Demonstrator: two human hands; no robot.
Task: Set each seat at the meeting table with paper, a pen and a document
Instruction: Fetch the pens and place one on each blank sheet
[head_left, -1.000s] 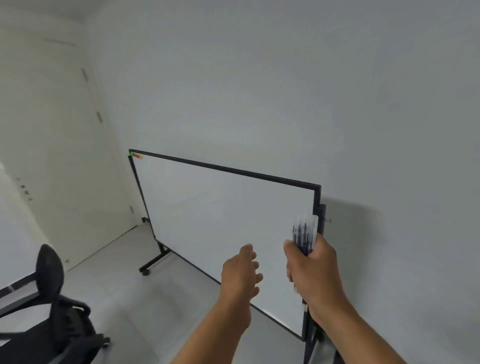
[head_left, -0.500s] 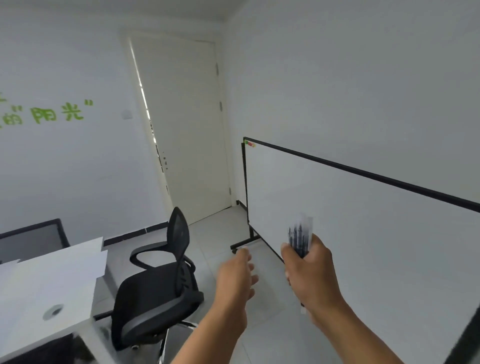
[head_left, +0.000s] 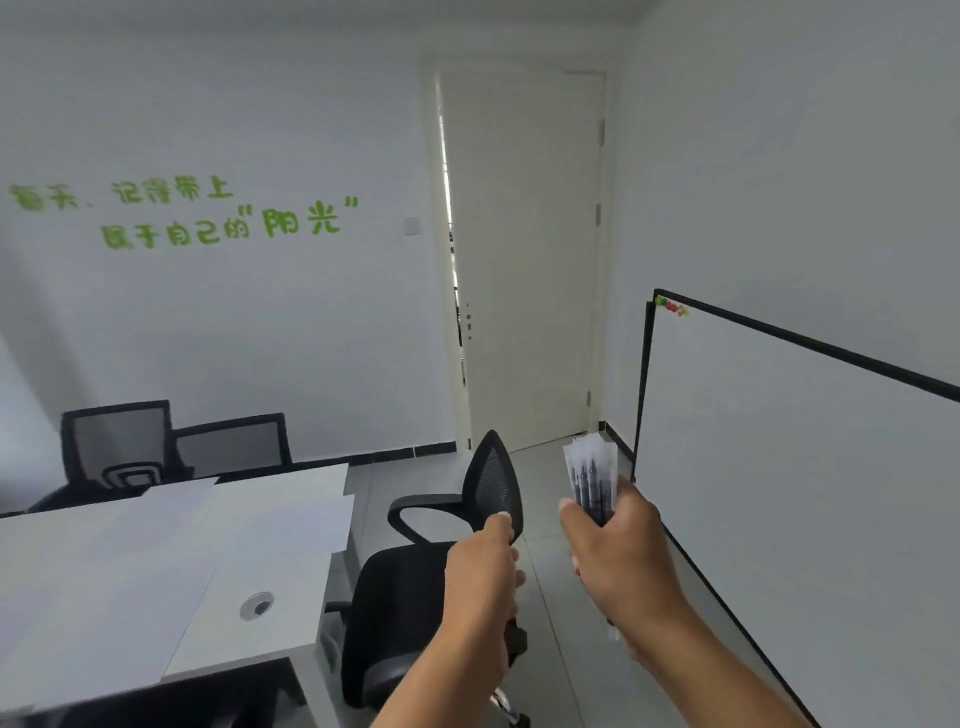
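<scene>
The person is standing at the end of the white counter (head_left: 270, 525), both arms reaching out in front. The right hand (head_left: 618, 551) is gripping a bunch of pens (head_left: 591, 480) in clear wrappers, fist curled round their lower halves so the dark barrels are sticking up above the thumb. The left hand (head_left: 480, 577) is holding nothing, its fingers hanging loosely curled, and it is hovering in front of the black mesh chair (head_left: 488, 488) that is sitting just beside the counter's end. Sheets of white paper (head_left: 171, 561) are lying spread over the counter, overlapping one another, with a round cable grommet (head_left: 256, 606) showing near the close corner. Two more black chairs (head_left: 171, 447) are standing at the far side of the counter, against a wall bearing green lettering (head_left: 208, 213). A white door (head_left: 524, 260) is standing in the corner, and a black-framed whiteboard (head_left: 789, 467) is leaning along the right-hand wall, small coloured magnets (head_left: 671, 306) clinging to its top corner.
</scene>
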